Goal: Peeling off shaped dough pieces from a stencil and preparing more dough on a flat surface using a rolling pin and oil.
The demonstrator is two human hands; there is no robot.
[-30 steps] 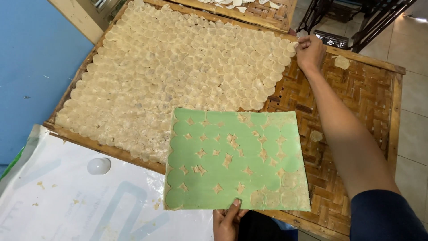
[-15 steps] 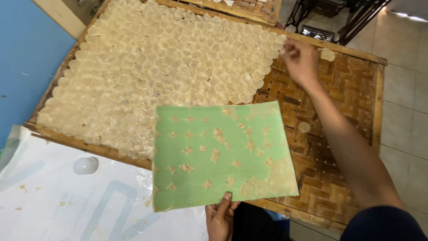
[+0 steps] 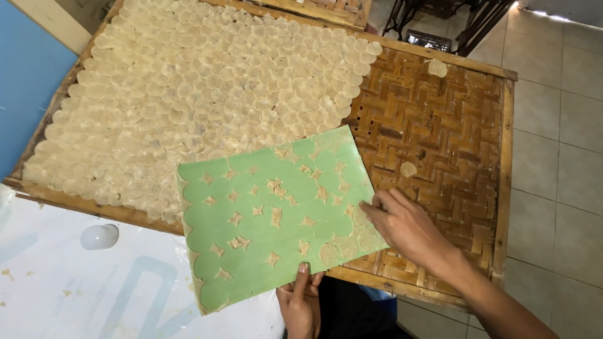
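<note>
My left hand (image 3: 301,300) grips the near edge of a green board (image 3: 251,232) that carries thin pale dough discs and small leftover scraps. The board hangs over the near edge of a woven bamboo tray (image 3: 440,144). My right hand (image 3: 405,226) rests at the board's right edge, fingertips on a pale disc (image 3: 361,216) there. Most of the tray is covered by overlapping rows of round translucent discs (image 3: 201,94). Two loose discs (image 3: 408,168) lie on the bare weave to the right.
A white sheet with a small white dome-shaped object (image 3: 99,236) lies at lower left. A blue surface (image 3: 25,81) borders the tray's left side. Tiled floor (image 3: 559,125) lies to the right, and dark metal legs (image 3: 465,19) stand beyond the tray.
My right hand came back from the tray's far right corner to the board's right edge. The green board tilted and shifted slightly toward the right.
</note>
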